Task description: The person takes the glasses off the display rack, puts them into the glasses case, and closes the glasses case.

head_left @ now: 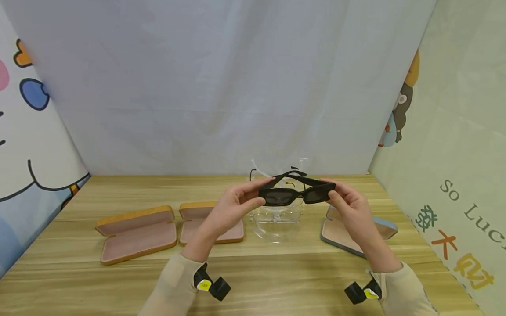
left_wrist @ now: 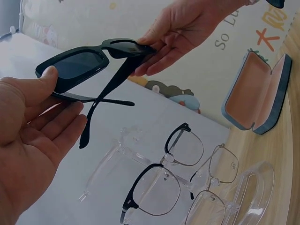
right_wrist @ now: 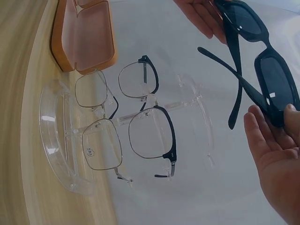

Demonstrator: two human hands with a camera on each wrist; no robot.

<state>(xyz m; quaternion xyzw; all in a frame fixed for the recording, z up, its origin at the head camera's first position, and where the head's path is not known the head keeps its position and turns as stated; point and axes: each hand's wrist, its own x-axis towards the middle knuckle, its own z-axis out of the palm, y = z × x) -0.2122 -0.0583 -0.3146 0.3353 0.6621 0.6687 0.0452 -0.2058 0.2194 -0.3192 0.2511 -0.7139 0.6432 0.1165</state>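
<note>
Black rectangular sunglasses (head_left: pixel 278 197) are held up in front of the clear eyeglass stand (left_wrist: pixel 265 187), their temples crossing behind the lenses. My left hand (head_left: pixel 233 206) pinches one end of the frame, thumb in front and fingers behind. At the other end my right hand (head_left: pixel 352 210) grips likewise, its thumb near the lens corner. Two pairs of eyeglasses sit on the stand, one above the other: black-browed glasses (right_wrist: pixel 171 136) higher up and thin metal-rimmed glasses (right_wrist: pixel 101 145) below. In the head view the sunglasses hide part of the upper pair.
Two yellow-orange glasses cases (head_left: pixel 138 241) with pink lining lie open to the left; the second case (head_left: pixel 233 235) is partly behind my left forearm. An open blue-grey case (head_left: pixel 336 232) lies right, partly covered by my right hand. A pale curtain (head_left: pixel 237 87) hangs behind the wooden table (head_left: pixel 276 281).
</note>
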